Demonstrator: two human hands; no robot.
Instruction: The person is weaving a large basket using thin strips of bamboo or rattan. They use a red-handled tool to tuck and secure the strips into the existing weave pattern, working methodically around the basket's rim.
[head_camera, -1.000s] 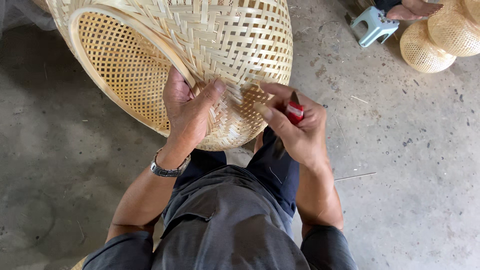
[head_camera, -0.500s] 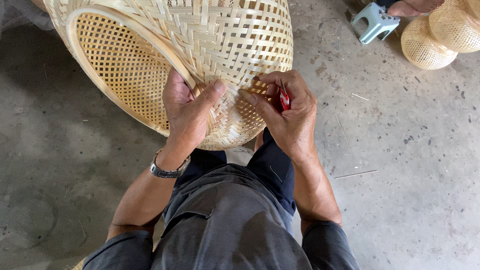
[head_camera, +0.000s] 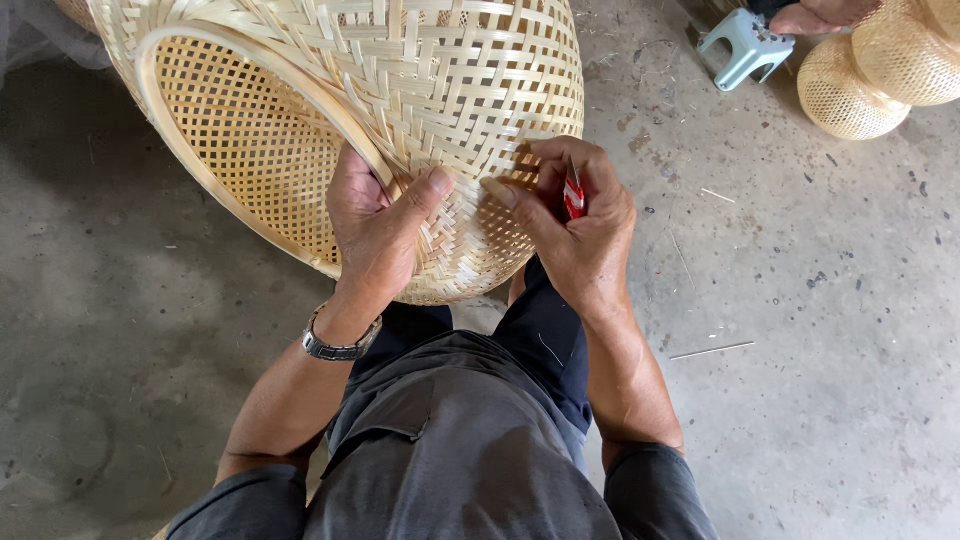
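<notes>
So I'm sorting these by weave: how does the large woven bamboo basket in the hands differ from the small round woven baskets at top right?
The large woven bamboo basket shows broad flat strips and is gripped tilted; the small round woven baskets have finer mesh and sit on the concrete floor. Both are pale bamboo.

Large pale woven basket (head_camera: 400, 110): split bamboo strips, smooth, slightly glossy.
Small red-handled tool (head_camera: 573, 195): glossy plastic.
Grey floor (head_camera: 820, 330): rough, matt concrete.
Silver wristwatch (head_camera: 338, 347): metal.
</notes>
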